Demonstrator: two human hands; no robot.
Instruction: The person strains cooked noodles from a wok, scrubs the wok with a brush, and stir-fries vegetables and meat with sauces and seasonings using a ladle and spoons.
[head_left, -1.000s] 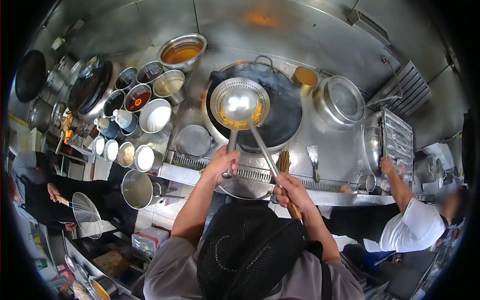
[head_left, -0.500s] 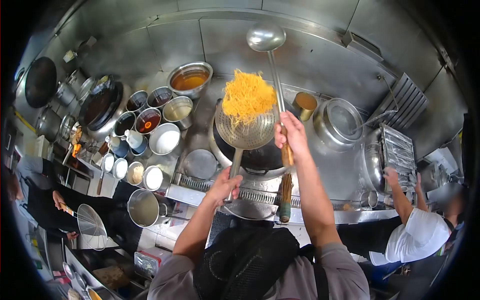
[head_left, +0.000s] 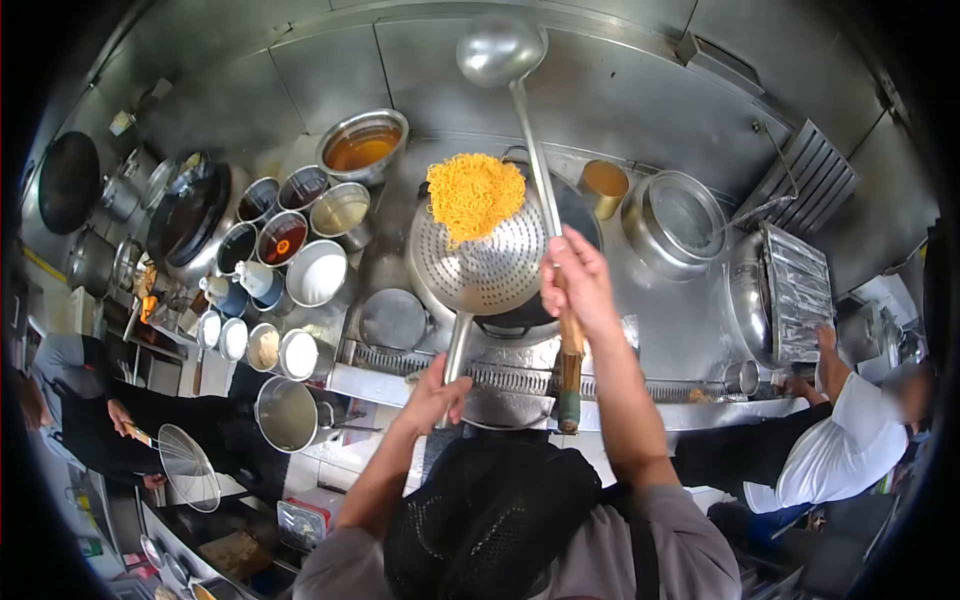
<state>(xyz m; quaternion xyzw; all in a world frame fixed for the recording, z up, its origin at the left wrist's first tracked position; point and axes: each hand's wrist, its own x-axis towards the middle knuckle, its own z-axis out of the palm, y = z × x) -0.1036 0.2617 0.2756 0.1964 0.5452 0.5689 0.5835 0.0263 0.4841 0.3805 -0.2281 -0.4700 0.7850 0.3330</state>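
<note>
My left hand [head_left: 432,398] is wrapped around the metal handle of a perforated strainer [head_left: 485,275]. A clump of yellow noodles [head_left: 477,197] is at the strainer's far side; whether it rests there or is in the air I cannot tell. Under the strainer is a dark wok [head_left: 515,326], mostly hidden. In my right hand [head_left: 582,285] is the wooden handle of a long ladle [head_left: 500,50], its bowl raised beyond the noodles near the back wall. A bamboo brush [head_left: 570,395] lies below my right hand, at the stove's front edge.
To the left stand several seasoning pots, a white-filled bowl [head_left: 317,273] and a bowl of amber liquid [head_left: 362,150]. A gold can [head_left: 604,188] and a large steel pot [head_left: 675,225] are right of the wok. Co-workers stand at both sides; the left one holds a wire skimmer [head_left: 189,468].
The noodles have drawn together from a loose, stringy spread into a rounder clump. Strainer and ladle have shifted slightly left in view. The right co-worker's hands have moved lower.
</note>
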